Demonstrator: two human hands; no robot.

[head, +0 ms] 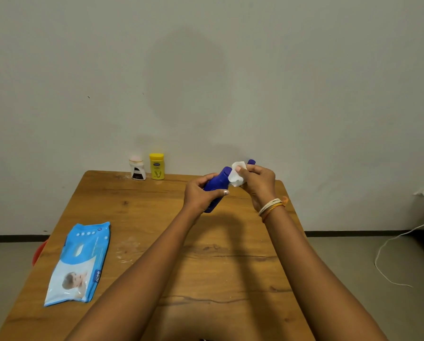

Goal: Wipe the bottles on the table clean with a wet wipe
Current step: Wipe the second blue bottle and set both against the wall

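A dark blue bottle [217, 183] is held tilted above the far right part of the wooden table [156, 242]. My left hand [201, 195] grips its lower body. My right hand [257, 183] presses a white wet wipe [236, 174] around the bottle's neck, and the blue cap [251, 161] pokes out above my fingers. A yellow bottle [156, 166] and a small white bottle with a pink top [137, 168] stand side by side at the table's far edge by the wall.
A blue pack of wet wipes [79, 262] lies flat on the table's left side. Faint wet smears [127, 249] sit just right of it. A red object [38, 252] shows below the table's left edge. A white cable [398, 242] runs over the floor at right.
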